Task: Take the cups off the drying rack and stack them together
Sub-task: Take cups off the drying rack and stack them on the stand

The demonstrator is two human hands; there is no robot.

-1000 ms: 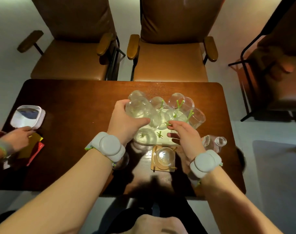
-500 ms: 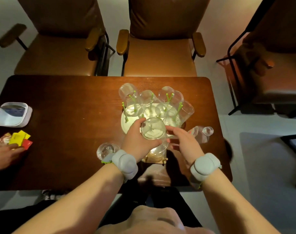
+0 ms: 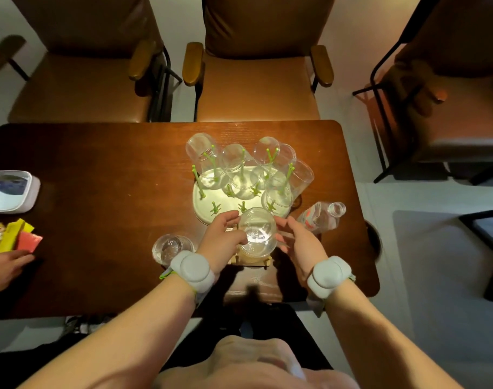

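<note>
A round pale drying rack with green pegs stands on the dark wooden table. Several clear plastic cups hang upside down on its far pegs. My left hand grips a clear cup, mouth up, over another clear cup that sits on a small wooden coaster in front of the rack. My right hand is at the cup's right side, fingers spread and touching its wall. Three near pegs of the rack are bare.
A clear cup stands left of my left wrist. A plastic bottle lies right of the rack. At the table's left edge are a white box, coloured packets and another person's hand. Brown armchairs stand behind the table.
My left hand lifted a cup off a near peg, turned it mouth up and brought it down over the cup on the coaster. My right hand followed to its side.
</note>
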